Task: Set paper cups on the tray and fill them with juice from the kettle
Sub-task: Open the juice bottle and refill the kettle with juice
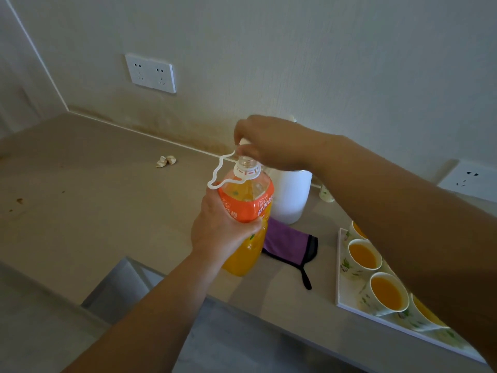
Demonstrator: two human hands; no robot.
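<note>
The room is a bit dim, with soft, even light and no glare. A faint shadow lies on the counter (107, 197) by the bottle (246, 211). Everything looks slightly fuzzy (the cups (387, 294) at the bottom right most of all). Near the edge, the tray (347, 300) looks stretched.
</note>
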